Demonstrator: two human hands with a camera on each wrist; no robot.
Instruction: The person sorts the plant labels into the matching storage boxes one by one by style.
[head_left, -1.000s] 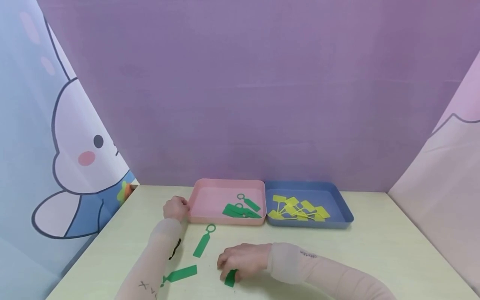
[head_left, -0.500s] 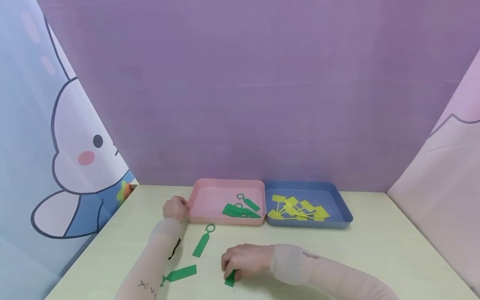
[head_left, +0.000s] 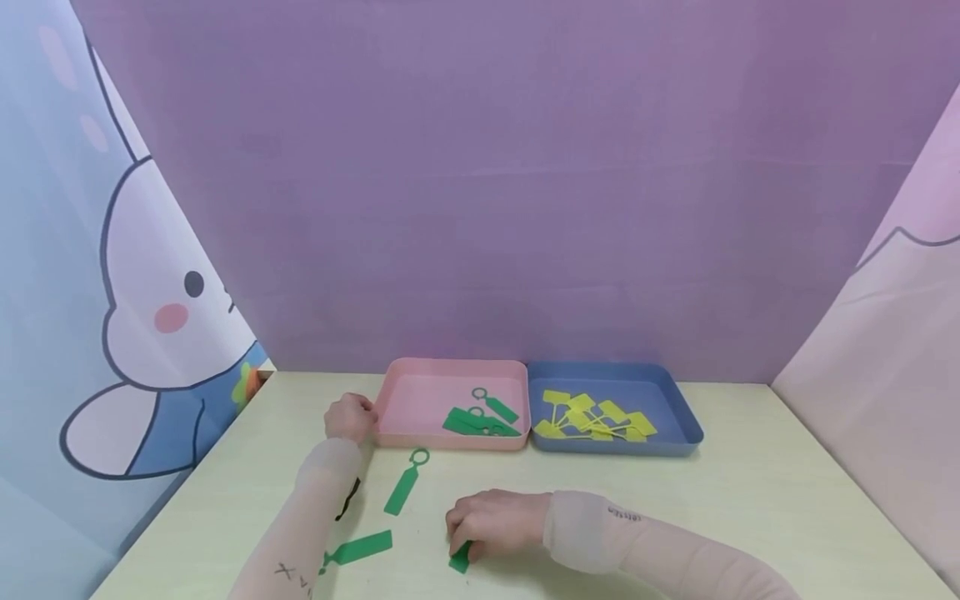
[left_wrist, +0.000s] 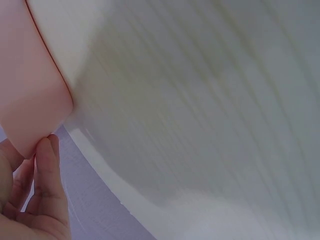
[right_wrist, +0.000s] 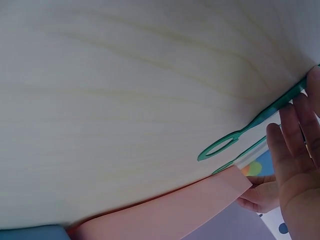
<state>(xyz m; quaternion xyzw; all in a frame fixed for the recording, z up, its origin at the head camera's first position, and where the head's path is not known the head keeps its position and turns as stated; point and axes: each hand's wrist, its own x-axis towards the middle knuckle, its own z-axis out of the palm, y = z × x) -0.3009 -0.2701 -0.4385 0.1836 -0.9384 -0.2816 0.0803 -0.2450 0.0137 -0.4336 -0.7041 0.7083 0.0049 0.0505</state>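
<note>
At the left end of the pink tray (head_left: 420, 400), my left hand (head_left: 351, 419) pinches the rim; the left wrist view shows thumb and fingers (left_wrist: 46, 165) on either side of the wall. My right hand (head_left: 498, 525) is low over the table, pinching a green ring tag (head_left: 461, 558) between thumb and fingers. In the right wrist view that tag (right_wrist: 270, 111) tilts with its ring end out; in the head view the hand hides most of it. Two loose green tags lie to the left, one upright tag (head_left: 402, 490) and one sideways tag (head_left: 363, 547) partly behind my left forearm.
Several green tags (head_left: 501, 408) lie in the right part of the pink tray. Against it stands a blue tray (head_left: 667, 421) with several yellow T-shaped labels (head_left: 579, 415). A purple curtain (head_left: 480, 208) rises behind both. A thin black strip (head_left: 347, 502) shows beside my left forearm.
My right hand has shifted slightly to the right while keeping its grip on the green tag. The left hand stays at the pink tray.
</note>
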